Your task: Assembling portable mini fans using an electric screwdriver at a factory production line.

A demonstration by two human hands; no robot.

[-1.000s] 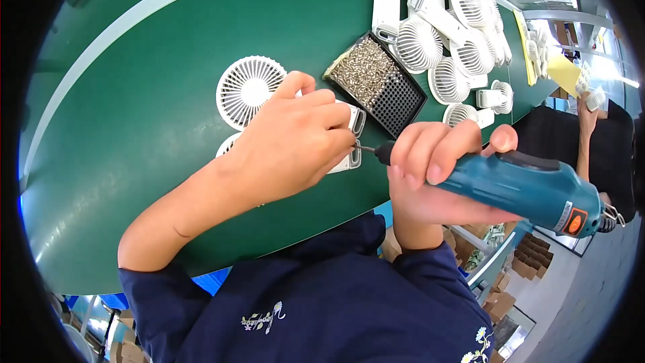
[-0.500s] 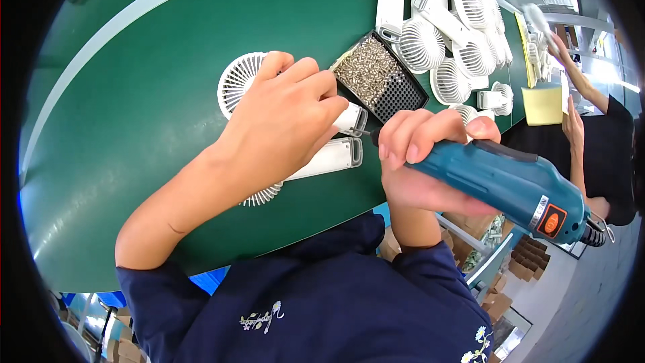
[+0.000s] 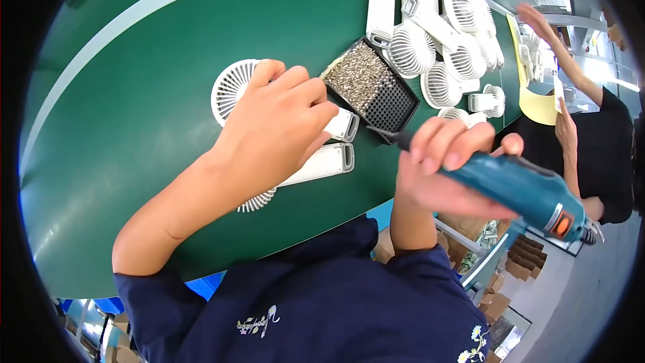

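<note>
My left hand (image 3: 275, 128) is closed over a white handheld fan (image 3: 227, 94) lying on the green table, its handle end showing past my fingers. In my right hand (image 3: 447, 171) is a teal electric screwdriver (image 3: 514, 185), held at a slant. Its thin bit points left, apart from the fan's handle, by the near edge of a black screw tray (image 3: 398, 99). Many small silver screws (image 3: 359, 74) fill part of that tray; bare holes show in the rest. A second white fan (image 3: 321, 165) lies just nearer to me, partly under my left forearm.
Several white handheld fans (image 3: 411, 50) are heaped beyond the tray at the far right. A co-worker's arm (image 3: 574, 67) reaches over the table at right, near a yellow sheet (image 3: 537, 106). The green table's near edge (image 3: 302, 242) runs before my body.
My right hand has drawn the screwdriver back to the right, and its bit has left the end of the fan's handle. The co-worker's raised hand no longer holds a white fan.
</note>
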